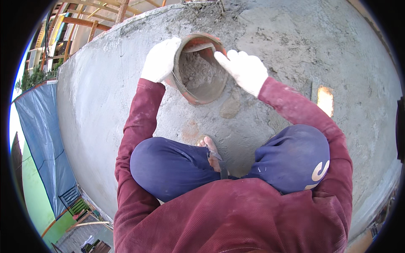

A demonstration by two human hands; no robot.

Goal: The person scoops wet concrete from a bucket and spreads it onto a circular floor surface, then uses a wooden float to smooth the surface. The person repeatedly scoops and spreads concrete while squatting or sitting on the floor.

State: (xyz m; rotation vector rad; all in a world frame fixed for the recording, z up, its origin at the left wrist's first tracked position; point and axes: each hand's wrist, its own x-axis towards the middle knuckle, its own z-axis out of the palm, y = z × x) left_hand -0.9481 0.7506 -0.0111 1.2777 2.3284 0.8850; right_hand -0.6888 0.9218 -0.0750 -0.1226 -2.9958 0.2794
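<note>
An orange bucket (195,99), smeared with grey, leans tilted on the slab in front of me, its mouth turned toward me. Wet grey mortar (196,72) lies inside it, and a pale flat edge (200,47) shows near its upper rim; I cannot make out what that is. White-gloved, my left hand (162,60) is closed on the bucket's left rim. My right hand (244,71), also gloved, holds the right side of the rim, one digit reaching over the edge and the others outside. A thin wire handle (179,81) hangs along the bucket's left side.
Rough grey concrete (287,46) surrounds the bucket, with a mortar lump (230,105) beside it. A bright rectangular patch (325,101) lies to the right. My sandaled foot (209,147) is close below. Beyond the slab's left edge are a blue tarp (40,126) and timber framing (86,23).
</note>
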